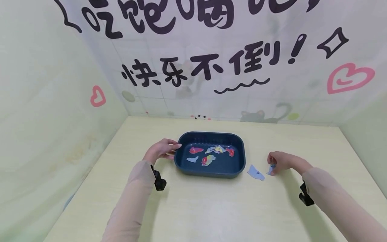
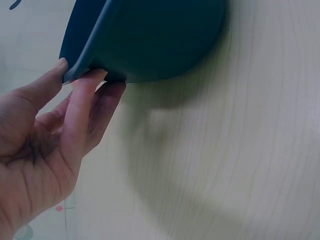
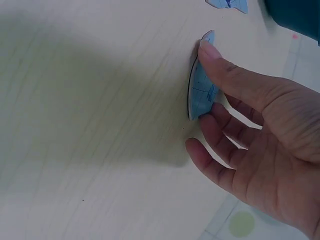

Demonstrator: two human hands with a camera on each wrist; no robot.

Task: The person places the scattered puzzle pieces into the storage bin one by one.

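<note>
My left hand (image 1: 161,148) pinches the left end of a dark blue plastic tray (image 1: 208,173), thumb over the rim and fingers against the outer wall. In the left wrist view this wall (image 2: 155,40) rises above the tabletop. Off to the right, my right hand (image 1: 281,161) holds a light-blue flat piece (image 3: 202,92) with an irregular outline and thin dark markings. The thumb lies along one end of it and fingertips meet its other end, close over the table. Another light-blue piece (image 1: 255,172) lies between this hand and the tray.
Inside the tray lie several irregular printed pieces, among them a pink one (image 1: 196,150), a red one (image 1: 230,152) and a pale blue one (image 1: 192,159). A pale wood-grain table (image 1: 211,208) supports everything. Printed fabric (image 1: 193,101) hangs behind it, with more cloth (image 1: 45,117) at the left.
</note>
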